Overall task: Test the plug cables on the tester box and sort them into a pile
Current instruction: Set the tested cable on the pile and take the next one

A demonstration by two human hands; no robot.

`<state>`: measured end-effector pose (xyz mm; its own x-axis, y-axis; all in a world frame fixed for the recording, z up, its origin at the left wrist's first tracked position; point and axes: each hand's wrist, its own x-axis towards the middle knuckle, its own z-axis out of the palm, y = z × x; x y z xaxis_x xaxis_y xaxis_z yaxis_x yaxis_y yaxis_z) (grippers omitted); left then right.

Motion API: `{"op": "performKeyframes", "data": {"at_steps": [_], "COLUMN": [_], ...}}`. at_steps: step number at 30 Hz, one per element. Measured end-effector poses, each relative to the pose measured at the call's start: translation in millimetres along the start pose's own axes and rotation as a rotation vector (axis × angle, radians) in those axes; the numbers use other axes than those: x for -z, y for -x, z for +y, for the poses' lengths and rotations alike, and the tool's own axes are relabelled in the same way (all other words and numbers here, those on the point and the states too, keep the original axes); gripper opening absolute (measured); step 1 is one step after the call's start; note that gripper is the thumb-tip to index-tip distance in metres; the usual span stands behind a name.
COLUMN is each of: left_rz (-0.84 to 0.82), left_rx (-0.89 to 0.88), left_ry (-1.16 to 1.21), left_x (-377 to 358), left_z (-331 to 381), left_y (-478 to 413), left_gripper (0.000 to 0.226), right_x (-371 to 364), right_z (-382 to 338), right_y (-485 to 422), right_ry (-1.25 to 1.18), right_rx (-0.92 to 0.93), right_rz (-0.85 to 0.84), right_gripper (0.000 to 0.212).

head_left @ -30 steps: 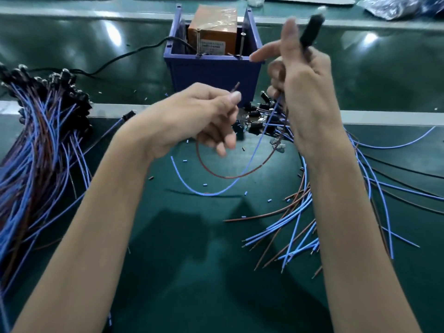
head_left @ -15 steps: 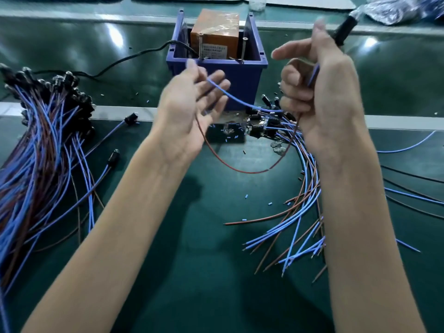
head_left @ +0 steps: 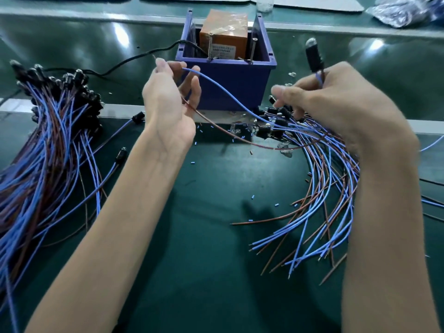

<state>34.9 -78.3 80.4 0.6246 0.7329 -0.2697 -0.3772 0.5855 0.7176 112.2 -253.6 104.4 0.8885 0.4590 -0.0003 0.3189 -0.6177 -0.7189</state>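
**Lead ends held just short of the tester pins**

The left hand [head_left: 170, 99] pinches the two free ends of one plug cable [head_left: 228, 92], a thin blue lead and a brown lead running to a black barrel plug with a clear tip [head_left: 313, 56]. The blue end sits between its fingers and the brown end pokes up past the thumb. The right hand [head_left: 336, 102] is curled round the same cable just below the plug, which stands upright above the knuckles. Between the hands the leads sag across the front of the tester box [head_left: 249, 78], a blue plastic bin holding an orange block and two upright metal pins [head_left: 211, 48].

The pins lie beyond and to the right of the left fingertips, so the left hand is the nearer one. The ends probably need to part, one to each pin.

The sorted pile [head_left: 48, 145] of blue and brown cables lies far left. The loose heap [head_left: 324, 183] spreads under the right wrist.
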Motion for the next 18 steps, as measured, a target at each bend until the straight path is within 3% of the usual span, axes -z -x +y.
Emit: {"op": "performKeyframes", "data": {"at_steps": [3,5,8,10,13,18], "left_rz": [-0.038,-0.146,-0.446,-0.633,-0.748,-0.844], "left_rx": [-0.014,0.002,-0.024,-0.031,-0.015,0.056], "left_ry": [-0.014,-0.247,-0.732,-0.906,-0.982,-1.083], "left_x": [1,-1,-5,-6,-5,1], "left_z": [2,0,-7,-14,-16,-10], "left_y": [0,3,13,21,26,22], "left_gripper": [0.041,0.041,0.04,0.04,0.037,0.032], "right_x": [-1,-6,-15,-20,-26,-29], "right_z": [4,8,5,-1,-6,-6], "right_y": [-7,-10,-11,-9,-6,-9], "right_ry": [0.143,0.117,-0.106,-0.333,-0.543,-0.577], "right_rx": [-0.066,-0.066,-0.045,-0.03,-0.018,-0.006], "right_rz": [-0.03,-0.013,0.014,-0.035,-0.101,-0.064], "right_gripper": [0.036,0.034,0.034,0.036,0.029,0.014]}}
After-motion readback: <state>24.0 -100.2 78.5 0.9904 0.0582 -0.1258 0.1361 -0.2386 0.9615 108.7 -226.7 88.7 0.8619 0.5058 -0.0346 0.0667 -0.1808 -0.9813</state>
